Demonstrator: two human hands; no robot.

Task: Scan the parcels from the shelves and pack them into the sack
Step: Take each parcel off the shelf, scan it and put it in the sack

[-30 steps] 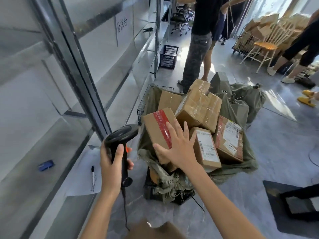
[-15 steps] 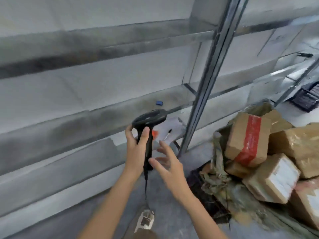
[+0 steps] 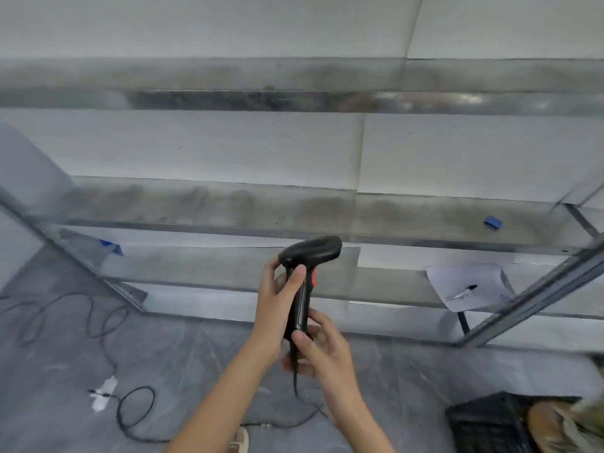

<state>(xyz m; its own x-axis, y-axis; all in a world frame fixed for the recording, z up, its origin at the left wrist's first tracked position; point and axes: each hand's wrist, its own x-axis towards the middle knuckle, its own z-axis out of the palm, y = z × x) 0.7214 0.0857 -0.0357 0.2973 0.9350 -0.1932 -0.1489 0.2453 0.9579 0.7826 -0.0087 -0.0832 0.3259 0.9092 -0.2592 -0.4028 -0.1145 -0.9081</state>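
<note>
Black handheld scanner [image 3: 302,282], orange trigger on its right side, stands upright before the metal shelves [image 3: 327,220], head tipped toward them, cable hanging from its base; sack [image 3: 578,426] barely visible lower right.

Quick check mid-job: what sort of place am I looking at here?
Probably a parcel sorting or storage room. Both hands hold a corded barcode scanner in front of long metal shelves; a sheet of paper with a pen lies on one, and a black crate stands on the floor.
</note>
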